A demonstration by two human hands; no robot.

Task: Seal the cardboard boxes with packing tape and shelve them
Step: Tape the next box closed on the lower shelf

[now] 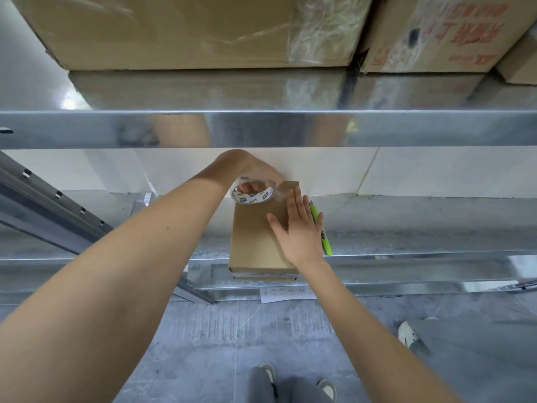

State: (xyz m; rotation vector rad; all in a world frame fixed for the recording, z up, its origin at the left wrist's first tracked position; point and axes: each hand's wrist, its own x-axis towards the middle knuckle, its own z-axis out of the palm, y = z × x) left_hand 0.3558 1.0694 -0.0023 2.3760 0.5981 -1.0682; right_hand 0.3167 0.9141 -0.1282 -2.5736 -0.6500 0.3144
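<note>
Two stacked cardboard boxes (255, 245): left hand (247, 170) grips one tape roll (253, 193), right hand (299, 231) presses flat.

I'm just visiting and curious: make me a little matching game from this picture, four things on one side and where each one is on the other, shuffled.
Things:
1. tape roll
2. green marker
3. right hand
4. large cardboard boxes

Places:
A. on the upper shelf
B. lying on the shelf, right of the small box
C. pressed flat on top of the small box
D. held in the left hand at the small box's far end

Pairs: 1-D, 2-B, 3-C, 4-A
</note>
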